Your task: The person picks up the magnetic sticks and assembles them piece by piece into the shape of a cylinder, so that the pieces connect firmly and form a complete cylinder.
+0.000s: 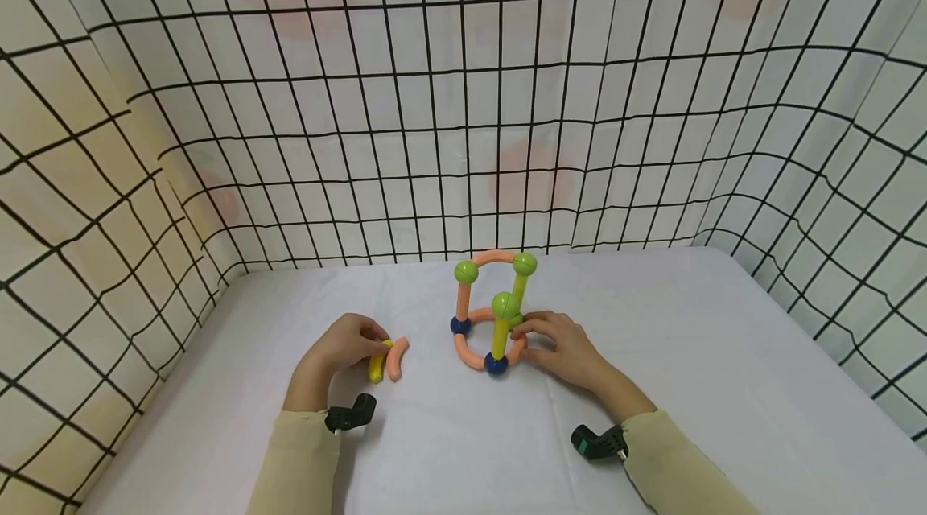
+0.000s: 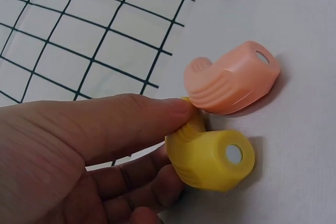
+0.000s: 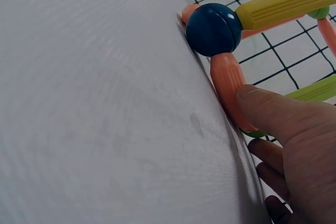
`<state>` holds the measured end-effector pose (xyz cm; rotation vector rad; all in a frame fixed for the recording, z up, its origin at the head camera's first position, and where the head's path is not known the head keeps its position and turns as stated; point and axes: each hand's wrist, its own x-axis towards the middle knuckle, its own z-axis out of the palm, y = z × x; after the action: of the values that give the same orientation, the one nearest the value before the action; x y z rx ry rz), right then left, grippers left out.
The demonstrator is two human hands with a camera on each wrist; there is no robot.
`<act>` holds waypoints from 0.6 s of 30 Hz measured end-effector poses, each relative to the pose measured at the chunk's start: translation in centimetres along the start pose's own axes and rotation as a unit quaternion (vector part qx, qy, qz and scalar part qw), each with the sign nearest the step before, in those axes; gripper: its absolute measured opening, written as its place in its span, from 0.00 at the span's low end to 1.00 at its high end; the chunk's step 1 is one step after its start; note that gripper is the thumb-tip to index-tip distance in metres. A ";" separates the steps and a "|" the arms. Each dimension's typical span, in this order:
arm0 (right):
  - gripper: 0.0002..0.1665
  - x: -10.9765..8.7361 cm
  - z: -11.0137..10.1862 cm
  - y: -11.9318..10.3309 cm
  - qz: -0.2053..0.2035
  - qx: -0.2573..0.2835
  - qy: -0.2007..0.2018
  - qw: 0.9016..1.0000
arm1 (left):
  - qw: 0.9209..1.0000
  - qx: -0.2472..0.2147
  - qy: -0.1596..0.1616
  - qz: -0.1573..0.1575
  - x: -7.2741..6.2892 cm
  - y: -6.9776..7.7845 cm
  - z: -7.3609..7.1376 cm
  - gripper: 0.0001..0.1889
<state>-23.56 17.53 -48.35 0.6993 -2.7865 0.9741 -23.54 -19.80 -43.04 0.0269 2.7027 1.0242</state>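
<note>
My left hand (image 1: 346,344) pinches a yellow curved magnetic stick (image 2: 210,161) between thumb and fingers, low at the tabletop; its round metal end faces the left wrist camera. Right beside it lies an orange curved stick (image 2: 239,81). In the middle of the table stands a frame of magnetic sticks and balls, with an orange ring at its base. Blue balls (image 1: 496,363) join the base to upright sticks, including a yellow one (image 1: 500,338), topped by green balls (image 1: 466,272). My right hand (image 1: 568,350) grips an orange curved base stick (image 3: 227,80), thumb against its side.
A white cloth (image 1: 652,338) covers the table. Black wire mesh (image 1: 427,153) walls in the back and both sides, with white sheeting behind it. An orange curved stick (image 1: 495,256) bridges two green balls at the top of the frame.
</note>
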 end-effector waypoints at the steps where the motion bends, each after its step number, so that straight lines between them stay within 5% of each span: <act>1: 0.15 0.0 0.0 0.0 0.000 0.000 0.000 1.000 | 1.000 0.002 0.002 -0.002 0.0 0.0 0.0 0.09; 8: 0.15 0.0 0.0 0.0 -0.002 0.003 0.000 1.000 | 1.000 -0.010 0.028 -0.004 0.1 -0.2 -0.2 0.12; 18: 0.15 0.0 0.0 0.0 -0.001 0.000 0.002 1.000 | 0.993 -0.091 0.074 -0.017 0.5 0.0 -0.3 0.12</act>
<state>-23.55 17.52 -48.38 0.7007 -2.7824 0.9726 -24.14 -19.92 -42.91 -0.1322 2.7163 1.3052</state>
